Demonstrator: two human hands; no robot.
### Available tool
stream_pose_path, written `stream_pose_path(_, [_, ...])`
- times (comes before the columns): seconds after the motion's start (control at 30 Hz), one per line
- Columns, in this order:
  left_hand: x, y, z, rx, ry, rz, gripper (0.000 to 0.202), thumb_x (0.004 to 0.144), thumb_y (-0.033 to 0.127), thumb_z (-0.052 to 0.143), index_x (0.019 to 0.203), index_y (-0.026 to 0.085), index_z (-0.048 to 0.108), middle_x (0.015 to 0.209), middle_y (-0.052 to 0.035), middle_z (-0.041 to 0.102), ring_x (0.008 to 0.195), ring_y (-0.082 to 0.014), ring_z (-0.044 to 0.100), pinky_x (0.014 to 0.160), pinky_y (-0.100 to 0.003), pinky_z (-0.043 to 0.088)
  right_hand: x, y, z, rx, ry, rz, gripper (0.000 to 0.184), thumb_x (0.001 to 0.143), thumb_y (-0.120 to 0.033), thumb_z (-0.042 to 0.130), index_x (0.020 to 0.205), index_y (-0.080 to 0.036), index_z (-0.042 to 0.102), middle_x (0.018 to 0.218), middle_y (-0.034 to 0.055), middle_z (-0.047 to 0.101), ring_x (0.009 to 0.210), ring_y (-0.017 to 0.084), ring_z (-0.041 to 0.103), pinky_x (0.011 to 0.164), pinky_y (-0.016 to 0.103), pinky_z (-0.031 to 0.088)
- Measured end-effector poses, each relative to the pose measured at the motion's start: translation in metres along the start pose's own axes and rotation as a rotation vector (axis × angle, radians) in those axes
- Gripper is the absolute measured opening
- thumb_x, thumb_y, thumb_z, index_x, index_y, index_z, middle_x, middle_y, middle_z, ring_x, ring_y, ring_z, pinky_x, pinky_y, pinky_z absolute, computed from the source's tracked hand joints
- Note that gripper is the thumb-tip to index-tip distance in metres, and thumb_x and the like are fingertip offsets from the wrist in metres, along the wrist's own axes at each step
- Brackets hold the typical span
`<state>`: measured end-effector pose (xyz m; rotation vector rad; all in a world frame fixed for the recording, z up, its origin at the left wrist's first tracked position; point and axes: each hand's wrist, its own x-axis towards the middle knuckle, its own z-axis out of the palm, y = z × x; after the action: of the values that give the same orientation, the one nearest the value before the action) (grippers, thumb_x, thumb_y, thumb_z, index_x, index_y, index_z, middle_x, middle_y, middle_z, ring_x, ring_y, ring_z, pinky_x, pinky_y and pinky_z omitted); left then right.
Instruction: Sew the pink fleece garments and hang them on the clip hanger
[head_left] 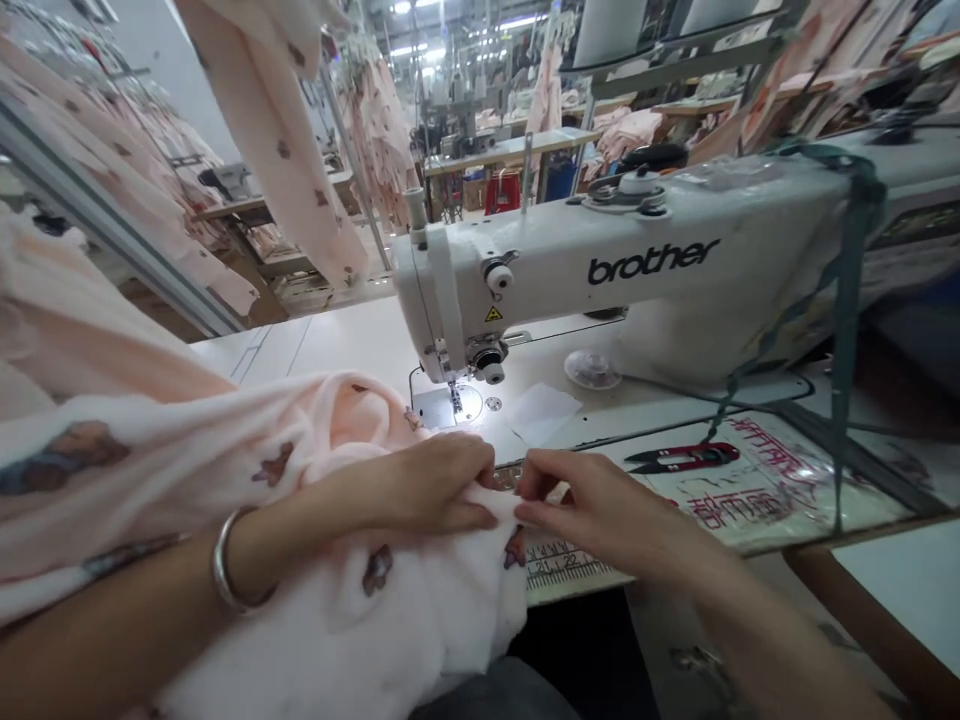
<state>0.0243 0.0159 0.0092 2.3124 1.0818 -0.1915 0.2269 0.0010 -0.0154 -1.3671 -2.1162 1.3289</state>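
Observation:
A soft pale pink fabric [247,450] with small brown bear prints lies bunched across my lap and up onto the sewing table. My left hand [431,485] grips a fold of it close to the needle area, with a silver bangle [234,560] on that wrist. My right hand [592,500] pinches the fabric's edge from the right, its fingertips almost meeting my left hand. Just beyond the fabric stands the white Brother sewing machine [600,260], with its presser foot [454,398] and needle above the metal plate, and no fabric under them.
Red-handled thread snips [682,458] lie on a printed mat at the right, above a measuring tape [559,565] along the table edge. A white fabric scrap [541,412] sits near the machine. Printed garments hang at the left, and other sewing stations stand behind.

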Motion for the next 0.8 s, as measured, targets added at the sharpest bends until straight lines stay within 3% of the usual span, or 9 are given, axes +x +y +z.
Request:
stream_pose_path(0.1, [-0.006, -0.006, -0.007, -0.126, -0.026, -0.061, 0.025, 0.082, 0.040, 0.055, 0.099, 0.021, 0.054, 0.094, -0.0009, 0.061, 0.082, -0.0162, 0.056, 0.069, -0.026, 0.040, 0.010, 0.000, -0.010, 0.238, -0.200, 0.010, 0.008, 0.078, -0.025, 0.054, 0.073, -0.020, 0.052, 0.071, -0.0009, 0.062, 0.067, 0.015, 0.061, 0.056, 0.025, 0.048])
stream_pose_path(0.17, [-0.008, -0.008, -0.009, -0.192, -0.013, -0.057, 0.030, 0.082, 0.044, 0.056, 0.104, 0.023, 0.057, 0.100, -0.0004, 0.062, 0.087, -0.0163, 0.056, 0.071, -0.025, 0.040, 0.016, 0.000, -0.013, 0.303, -0.261, 0.013, 0.009, 0.077, -0.024, 0.055, 0.071, -0.019, 0.049, 0.066, -0.0010, 0.062, 0.060, 0.015, 0.061, 0.053, 0.026, 0.049])
stream_pose_path(0.4, [-0.008, -0.010, -0.006, -0.364, -0.052, -0.086, 0.038, 0.087, 0.051, 0.046, 0.098, 0.019, 0.063, 0.082, 0.0001, 0.061, 0.072, -0.0131, 0.051, 0.059, -0.023, 0.035, 0.020, -0.004, -0.017, 0.310, -0.198, -0.017, 0.004, 0.072, -0.020, 0.055, 0.070, -0.019, 0.052, 0.065, -0.0019, 0.059, 0.057, 0.011, 0.055, 0.049, 0.021, 0.045])
stream_pose_path(0.63, [-0.010, 0.004, -0.003, -0.384, 0.069, -0.185, 0.028, 0.084, 0.042, 0.051, 0.083, 0.016, 0.063, 0.069, 0.0027, 0.053, 0.062, -0.0096, 0.042, 0.055, -0.021, 0.030, 0.017, 0.001, -0.015, 0.285, -0.140, -0.020, 0.004, 0.070, -0.018, 0.057, 0.069, -0.018, 0.053, 0.065, -0.0033, 0.054, 0.057, 0.009, 0.050, 0.049, 0.020, 0.043])
stream_pose_path(0.8, [-0.010, 0.001, 0.009, -0.397, 0.205, -0.121, 0.019, 0.083, 0.034, 0.054, 0.083, 0.018, 0.064, 0.071, 0.0040, 0.059, 0.064, -0.0091, 0.046, 0.058, -0.021, 0.031, 0.008, 0.002, -0.017, 0.307, -0.145, -0.027, 0.009, 0.075, -0.021, 0.058, 0.083, -0.018, 0.056, 0.088, 0.0025, 0.060, 0.077, 0.015, 0.058, 0.054, 0.022, 0.049])
